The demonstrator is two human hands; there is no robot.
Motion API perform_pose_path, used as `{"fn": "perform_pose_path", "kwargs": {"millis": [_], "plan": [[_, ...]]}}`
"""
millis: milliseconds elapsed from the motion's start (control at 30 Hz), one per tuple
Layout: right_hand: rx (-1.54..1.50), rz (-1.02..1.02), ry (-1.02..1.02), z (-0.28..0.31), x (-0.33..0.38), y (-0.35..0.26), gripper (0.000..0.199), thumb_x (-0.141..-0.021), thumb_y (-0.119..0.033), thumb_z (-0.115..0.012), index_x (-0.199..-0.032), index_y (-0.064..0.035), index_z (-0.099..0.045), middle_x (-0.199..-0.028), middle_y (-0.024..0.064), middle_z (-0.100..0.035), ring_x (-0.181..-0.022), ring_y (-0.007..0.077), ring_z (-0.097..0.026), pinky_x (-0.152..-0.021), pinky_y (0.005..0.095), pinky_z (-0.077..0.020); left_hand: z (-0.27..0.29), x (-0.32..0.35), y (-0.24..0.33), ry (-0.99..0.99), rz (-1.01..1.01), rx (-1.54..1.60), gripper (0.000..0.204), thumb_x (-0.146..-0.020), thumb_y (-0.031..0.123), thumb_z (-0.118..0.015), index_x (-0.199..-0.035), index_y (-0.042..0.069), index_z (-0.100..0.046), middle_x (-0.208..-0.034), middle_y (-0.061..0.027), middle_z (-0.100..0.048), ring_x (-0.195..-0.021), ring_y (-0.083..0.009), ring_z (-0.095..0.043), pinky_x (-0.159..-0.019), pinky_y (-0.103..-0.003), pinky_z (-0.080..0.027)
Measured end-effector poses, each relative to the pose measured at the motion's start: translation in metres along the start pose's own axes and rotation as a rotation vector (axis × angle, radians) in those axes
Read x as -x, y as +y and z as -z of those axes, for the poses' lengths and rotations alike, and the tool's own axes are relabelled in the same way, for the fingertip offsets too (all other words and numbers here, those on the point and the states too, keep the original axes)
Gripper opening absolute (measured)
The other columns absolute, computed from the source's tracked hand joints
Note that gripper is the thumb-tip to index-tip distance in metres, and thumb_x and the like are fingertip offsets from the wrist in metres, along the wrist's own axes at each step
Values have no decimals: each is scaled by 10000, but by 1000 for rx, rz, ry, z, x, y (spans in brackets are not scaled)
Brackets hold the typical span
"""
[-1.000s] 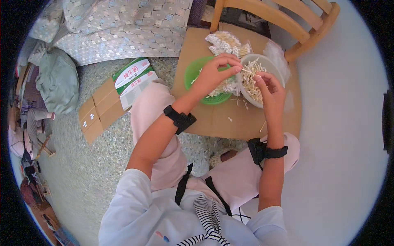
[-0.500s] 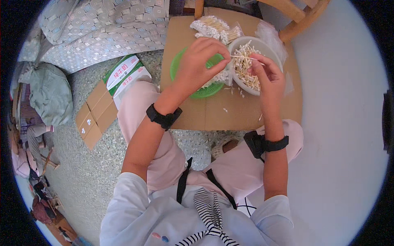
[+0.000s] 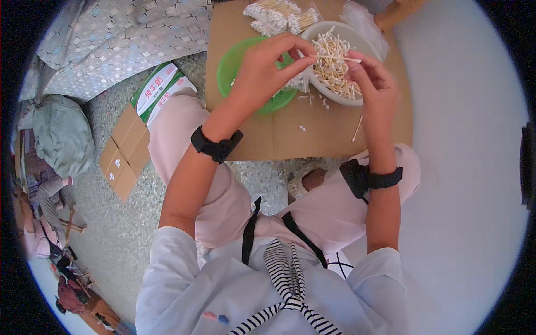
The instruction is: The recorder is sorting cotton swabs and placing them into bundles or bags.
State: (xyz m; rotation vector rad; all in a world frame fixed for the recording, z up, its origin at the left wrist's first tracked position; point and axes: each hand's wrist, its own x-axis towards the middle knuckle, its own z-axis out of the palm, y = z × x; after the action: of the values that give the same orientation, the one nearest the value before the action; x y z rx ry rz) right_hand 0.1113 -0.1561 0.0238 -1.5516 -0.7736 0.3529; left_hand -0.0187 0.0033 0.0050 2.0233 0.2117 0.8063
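Both hands work above a white bowl (image 3: 357, 39) heaped with cotton swabs (image 3: 333, 70): the left hand (image 3: 262, 72) and right hand (image 3: 371, 75) each pinch an end of a single swab (image 3: 335, 57), fingers closed on it, holding it level over the bowl. The bowl sits on a brown cardboard sheet (image 3: 290, 131), just beside a green plastic basket (image 3: 234, 61). Bundled swabs (image 3: 279, 15) lie beyond it, one loose swab (image 3: 357, 128) near the right wrist
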Motion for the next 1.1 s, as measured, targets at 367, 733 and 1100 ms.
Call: {"fn": "perform_pose_path", "kwargs": {"millis": [367, 733, 1100], "plan": [[94, -106, -64, 15, -11, 2, 232, -894, -146, -648, -1082, -10, -648, -991, 85, -689, -735, 144, -662, -671, 249, -547, 7, 3, -24, -329, -68, -281, 668, -746, 347, -759, -1330, 121, -526, -1174, -116, -632, -1109, -295, -568, -953, -382, -429], [82, -68, -224, -20, -4, 43, 224, -875, -165, -655, -1066, -50, -683, -876, 72, -706, -772, 136, -658, -654, 266, -526, 1, -2, -18, -264, 34, -138, 512, -803, 350, -722, -1238, 106, -608, -1131, -112, -663, -978, -256, -637, -808, -344, -502], [420, 99, -102, 42, -20, 10, 295, -896, -271, -574, -1087, -78, -690, -899, 129, -697, -749, 212, -658, -714, 335, -505, 6, 1, -20, -154, -79, -265, 391, -821, 305, -711, -1166, 126, -664, -1113, -99, -663, -973, -247, -638, -806, -335, -506]]}}
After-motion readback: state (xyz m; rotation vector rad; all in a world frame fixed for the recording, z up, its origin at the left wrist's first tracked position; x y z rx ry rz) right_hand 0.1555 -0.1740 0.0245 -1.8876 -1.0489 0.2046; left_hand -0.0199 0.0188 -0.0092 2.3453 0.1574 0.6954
